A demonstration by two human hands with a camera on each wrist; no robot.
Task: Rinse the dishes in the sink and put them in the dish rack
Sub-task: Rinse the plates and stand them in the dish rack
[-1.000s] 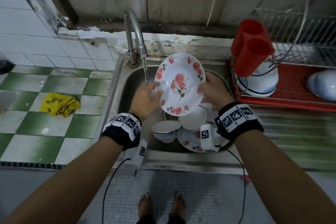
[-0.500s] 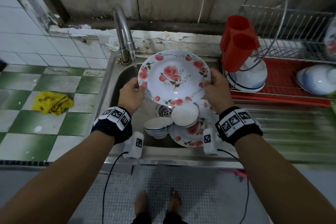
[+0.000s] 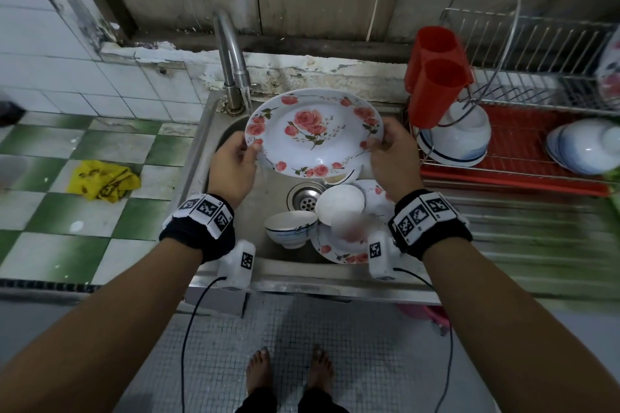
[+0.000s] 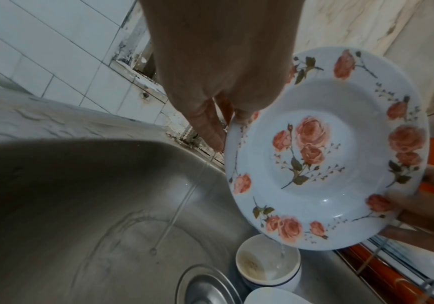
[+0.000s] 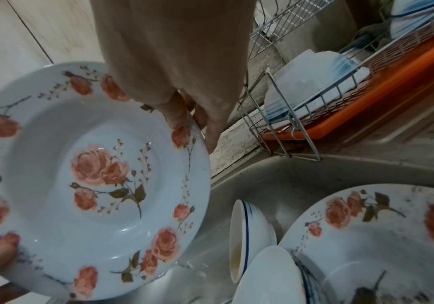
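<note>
A white deep plate with pink roses (image 3: pixel 313 132) (image 4: pixel 327 148) (image 5: pixel 88 174) hangs tilted over the steel sink (image 3: pixel 208 131), and water drips from its low edge. My left hand (image 3: pixel 235 161) (image 4: pixel 221 115) pinches its left rim; my right hand (image 3: pixel 391 152) (image 5: pixel 192 115) grips the right rim. A thin stream runs from the tap (image 3: pixel 231 57) just left of the plate. In the sink lie two small bowls (image 3: pixel 291 228) (image 5: pixel 249 232), another rose plate (image 3: pixel 339 248) (image 5: pixel 382 236) and a soiled bowl (image 4: pixel 268 265). The wire dish rack (image 3: pixel 536 90) (image 5: pixel 327 98) stands to the right.
Two red cups (image 3: pixel 436 74) sit upturned at the rack's left end, with white bowls (image 3: pixel 453 137) on its red tray (image 3: pixel 516 184). A yellow cloth (image 3: pixel 102 179) lies on the green-and-white tiled counter to the left. The drain (image 3: pixel 305 198) is uncovered.
Both hands have turned the rose plate from standing on edge to nearly face-up and shifted it right, out from under the stream. The view has also swung to the right.
</note>
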